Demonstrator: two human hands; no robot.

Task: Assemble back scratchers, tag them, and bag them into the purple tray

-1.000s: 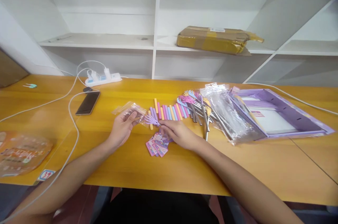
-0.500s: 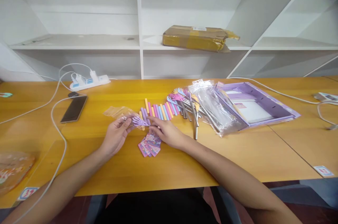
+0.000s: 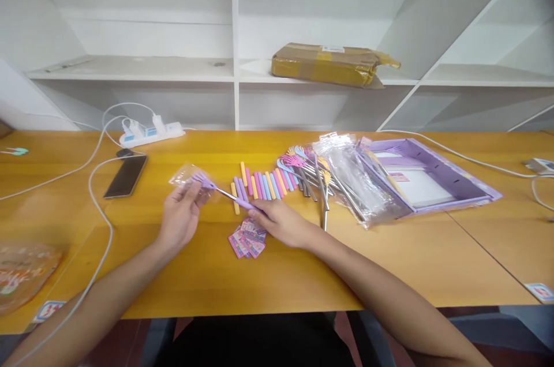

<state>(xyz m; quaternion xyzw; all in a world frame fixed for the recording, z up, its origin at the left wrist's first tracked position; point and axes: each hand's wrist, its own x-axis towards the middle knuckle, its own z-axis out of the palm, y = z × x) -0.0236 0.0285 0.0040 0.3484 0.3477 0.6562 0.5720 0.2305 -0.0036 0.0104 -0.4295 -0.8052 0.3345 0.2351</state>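
Observation:
My right hand (image 3: 277, 218) is closed on the purple handle of a back scratcher (image 3: 225, 193), whose metal rod runs left to a purple claw head. Pinched in my left hand (image 3: 185, 208) is a clear plastic bag (image 3: 187, 173), which lies around the claw end. Just beyond my right hand, a row of coloured sticks (image 3: 264, 184) in yellow, pink, purple and blue lies on the table. Pink cards (image 3: 247, 239) lie in a small pile nearer me. To the right is a heap of metal-rod scratchers (image 3: 318, 171) with coloured claw heads.
An open purple box (image 3: 454, 197) and clear plastic bags (image 3: 359, 182) lie at the right. A phone (image 3: 126, 176), a power strip (image 3: 152, 134) and white cables are at the left. A taped carton (image 3: 326, 64) rests on the shelf behind.
My left hand has moved left with the bag. The scratcher now spans the gap between my hands, its handle in my right hand and its rod showing. The view has shifted slightly.

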